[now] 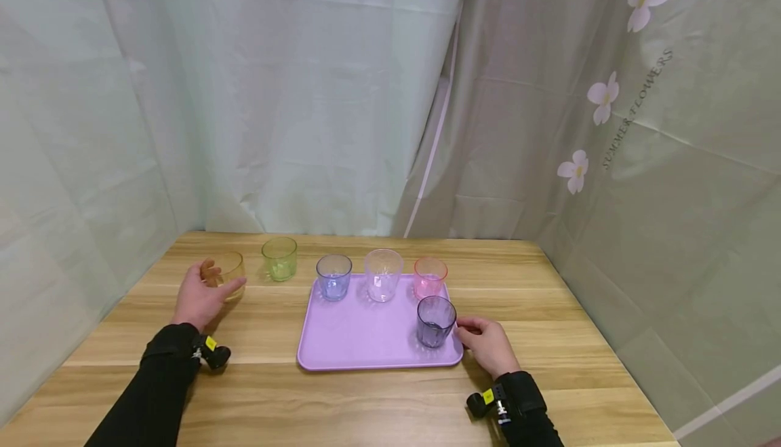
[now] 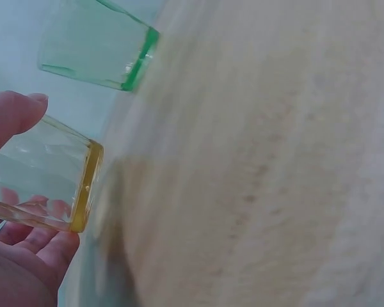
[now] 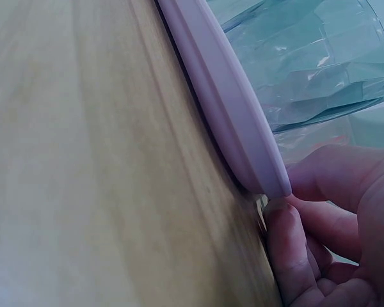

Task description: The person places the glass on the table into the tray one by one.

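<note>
On the left, my left hand [image 1: 203, 296] holds a yellow glass [image 1: 234, 267], thumb on one side and fingers on the other. In the left wrist view the fingertips reach near the thick amber base of that glass [image 2: 86, 185]; whether it touches the table cannot be told. A green glass [image 1: 280, 259] stands just right of it. My right hand [image 1: 488, 345] pinches the right edge of a purple tray [image 1: 348, 345], thumb over the rim and a finger below it in the right wrist view. Close by, a dark grey glass [image 1: 436, 325] stands on the tray's right side.
Along the tray's far side stand a blue glass [image 1: 334, 279], a clear pinkish glass [image 1: 383, 277] and a red-pink glass [image 1: 430, 276]. The wooden table [image 1: 366, 406] is bounded by curtains [image 1: 329, 128] behind and at both sides.
</note>
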Action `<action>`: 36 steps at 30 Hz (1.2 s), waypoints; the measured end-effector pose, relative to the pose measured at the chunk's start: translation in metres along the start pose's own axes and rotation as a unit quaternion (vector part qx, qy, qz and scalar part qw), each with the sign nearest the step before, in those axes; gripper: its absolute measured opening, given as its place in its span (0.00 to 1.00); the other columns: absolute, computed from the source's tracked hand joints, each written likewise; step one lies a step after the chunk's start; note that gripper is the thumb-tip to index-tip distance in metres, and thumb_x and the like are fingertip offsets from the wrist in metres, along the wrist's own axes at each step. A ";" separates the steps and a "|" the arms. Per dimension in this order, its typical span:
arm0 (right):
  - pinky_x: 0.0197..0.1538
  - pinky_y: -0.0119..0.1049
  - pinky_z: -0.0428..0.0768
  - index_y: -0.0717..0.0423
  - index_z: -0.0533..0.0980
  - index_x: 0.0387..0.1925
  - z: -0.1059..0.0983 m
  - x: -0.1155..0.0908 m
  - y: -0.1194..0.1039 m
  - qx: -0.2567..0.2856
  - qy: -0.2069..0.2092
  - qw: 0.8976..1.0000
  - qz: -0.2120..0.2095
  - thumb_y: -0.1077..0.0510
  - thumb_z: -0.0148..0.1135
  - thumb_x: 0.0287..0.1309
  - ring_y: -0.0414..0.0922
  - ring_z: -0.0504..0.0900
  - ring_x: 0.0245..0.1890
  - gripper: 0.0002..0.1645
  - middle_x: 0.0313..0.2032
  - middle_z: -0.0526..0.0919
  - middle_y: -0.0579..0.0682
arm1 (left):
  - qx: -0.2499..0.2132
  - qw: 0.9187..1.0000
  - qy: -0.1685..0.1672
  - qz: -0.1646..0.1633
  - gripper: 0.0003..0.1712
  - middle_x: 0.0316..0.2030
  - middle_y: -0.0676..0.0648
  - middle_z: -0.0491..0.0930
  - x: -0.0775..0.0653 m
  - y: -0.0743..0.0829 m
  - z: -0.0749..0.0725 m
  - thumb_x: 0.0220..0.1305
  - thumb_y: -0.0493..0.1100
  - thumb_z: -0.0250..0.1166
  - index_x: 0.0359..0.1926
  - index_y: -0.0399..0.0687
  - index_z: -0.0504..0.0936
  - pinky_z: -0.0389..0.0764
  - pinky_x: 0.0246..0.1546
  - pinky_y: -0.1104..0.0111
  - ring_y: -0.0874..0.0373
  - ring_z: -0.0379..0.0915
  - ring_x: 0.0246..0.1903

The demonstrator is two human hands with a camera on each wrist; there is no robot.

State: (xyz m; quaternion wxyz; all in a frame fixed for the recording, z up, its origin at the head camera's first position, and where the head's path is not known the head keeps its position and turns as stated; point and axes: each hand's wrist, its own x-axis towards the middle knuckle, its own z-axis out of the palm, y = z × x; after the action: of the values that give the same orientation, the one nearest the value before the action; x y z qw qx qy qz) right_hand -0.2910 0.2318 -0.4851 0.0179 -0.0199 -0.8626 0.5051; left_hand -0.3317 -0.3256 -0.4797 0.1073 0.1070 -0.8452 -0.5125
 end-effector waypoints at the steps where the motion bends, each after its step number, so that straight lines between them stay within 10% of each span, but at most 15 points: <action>1: 0.43 0.34 0.84 0.68 0.86 0.57 0.000 0.000 0.000 0.000 0.000 1.000 0.001 0.62 0.68 0.72 0.46 0.89 0.43 0.18 0.46 0.92 0.57 | 0.002 1.000 0.000 0.002 0.61 0.79 0.21 0.58 0.000 0.000 -0.001 0.75 0.59 0.71 0.85 0.30 0.44 0.64 0.77 0.30 0.23 0.56 0.77; 31: 0.45 0.35 0.87 0.68 0.86 0.58 0.000 0.001 0.001 0.000 -0.006 1.000 0.003 0.61 0.68 0.73 0.46 0.88 0.45 0.17 0.49 0.91 0.59 | 0.030 0.999 -0.004 0.026 0.60 0.78 0.23 0.61 -0.008 0.051 -0.023 0.74 0.64 0.71 0.85 0.30 0.51 0.73 0.67 0.37 0.26 0.59 0.74; 36: 0.45 0.35 0.87 0.67 0.86 0.58 -0.001 0.001 0.001 -0.004 -0.007 1.000 0.005 0.60 0.68 0.73 0.46 0.88 0.45 0.18 0.49 0.91 0.58 | 0.031 0.999 -0.010 0.031 0.59 0.78 0.24 0.62 -0.009 0.058 -0.024 0.74 0.63 0.72 0.84 0.31 0.52 0.77 0.62 0.50 0.29 0.61 0.75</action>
State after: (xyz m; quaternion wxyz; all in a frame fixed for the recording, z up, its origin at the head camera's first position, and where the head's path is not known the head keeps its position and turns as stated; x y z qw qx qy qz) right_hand -0.2923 0.2327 -0.4852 0.0091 -0.0202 -0.8644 0.5023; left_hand -0.3200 -0.3171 -0.4175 0.1111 0.0792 -0.8647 -0.4835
